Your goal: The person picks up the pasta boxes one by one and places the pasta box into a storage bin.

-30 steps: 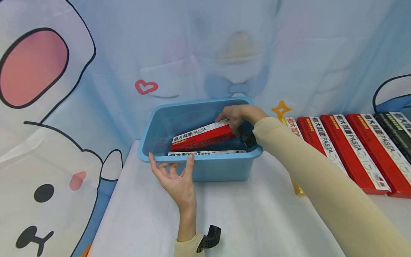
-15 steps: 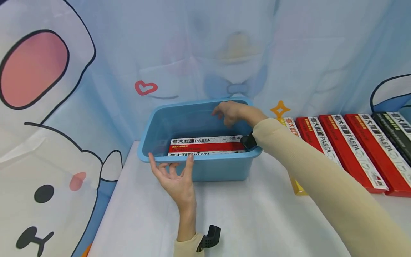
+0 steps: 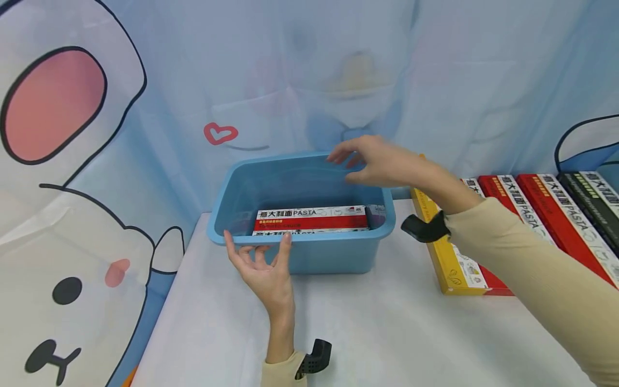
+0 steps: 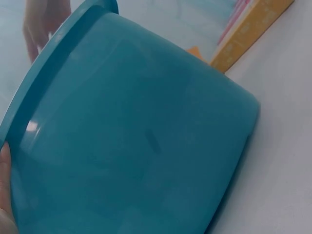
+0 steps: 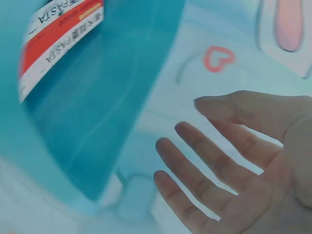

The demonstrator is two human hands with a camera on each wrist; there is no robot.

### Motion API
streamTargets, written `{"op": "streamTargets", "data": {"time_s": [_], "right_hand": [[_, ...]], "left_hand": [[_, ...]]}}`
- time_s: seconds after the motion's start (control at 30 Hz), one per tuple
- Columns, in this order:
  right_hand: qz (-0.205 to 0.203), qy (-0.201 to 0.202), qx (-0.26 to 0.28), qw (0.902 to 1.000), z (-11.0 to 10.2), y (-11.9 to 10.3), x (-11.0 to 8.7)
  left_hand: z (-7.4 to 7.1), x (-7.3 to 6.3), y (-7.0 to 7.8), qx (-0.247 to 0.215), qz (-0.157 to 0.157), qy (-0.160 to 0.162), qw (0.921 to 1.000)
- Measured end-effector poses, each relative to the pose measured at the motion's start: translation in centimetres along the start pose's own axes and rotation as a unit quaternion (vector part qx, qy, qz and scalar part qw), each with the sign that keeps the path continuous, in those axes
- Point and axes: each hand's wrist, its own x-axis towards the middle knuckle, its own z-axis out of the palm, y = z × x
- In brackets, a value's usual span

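A light-blue plastic bin [image 3: 333, 257] stands in the middle, with red-and-white pasta boxes [image 3: 311, 217] lying lengthwise inside; the front one is partly hidden by the near wall. My left hand [image 3: 268, 274] grips the near rim at its left part, digits at and under the lip. In the left wrist view a fingertip [image 4: 5, 168] lies against the rim. My right hand [image 3: 382, 161] hovers over the bin's back right corner, holding nothing. Its fingers are spread and slightly bent in the right wrist view, apart from the bin wall [image 5: 117, 87].
Right of the bin a row of pasta boxes lies on the white table [image 3: 367, 333]: a yellow box [image 3: 437, 252], several red boxes [image 3: 566, 215] and a dark green box [image 3: 595, 201]. My right sleeve covers part of them. A printed curtain [image 3: 290, 64] hangs behind.
The right hand let go of a tilted pasta box, which now lies flat behind the other in the bin. The hand then rose and moved right. The left hand stayed on the rim.
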Motion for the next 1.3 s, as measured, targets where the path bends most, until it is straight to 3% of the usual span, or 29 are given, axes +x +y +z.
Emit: {"op": "streamTargets", "data": {"time_s": [0.17, 0.33, 0.47, 0.63, 0.87, 1.07, 1.3], "right_hand": [[0.014, 0.082, 0.021, 0.9963, -0.9, 0.8, -3.3], [0.085, 0.162, 0.065, 0.981, -0.7, 2.4, -7.1], [0.128, 0.205, 0.049, 0.9691, 1.2, 5.0, -10.4], [0.18, 0.216, 0.017, 0.9595, 4.8, 9.0, -14.5], [0.256, 0.202, 0.073, 0.9426, 10.2, 13.1, -18.1], [0.298, 0.186, 0.112, 0.9295, 13.5, 14.0, -19.3], [0.299, 0.214, 0.078, 0.9267, 14.7, 13.9, -19.3]], "left_hand": [[-0.1, 0.0, 0.0, -0.001, 0.001, 0.003, 1.0], [-0.1, 0.2, 0.0, -0.009, 0.002, -0.001, 1.0], [-0.1, 0.2, -0.1, -0.008, -0.002, -0.001, 1.0], [0.0, 0.4, -0.1, -0.003, 0.001, -0.009, 1.0], [-0.2, 0.5, -0.1, 0.005, 0.001, -0.01, 0.9999], [-0.3, 0.5, 0.1, 0.008, -0.001, -0.009, 0.9999], [-0.3, 0.4, 0.0, 0.008, -0.002, -0.012, 0.9999]]}}
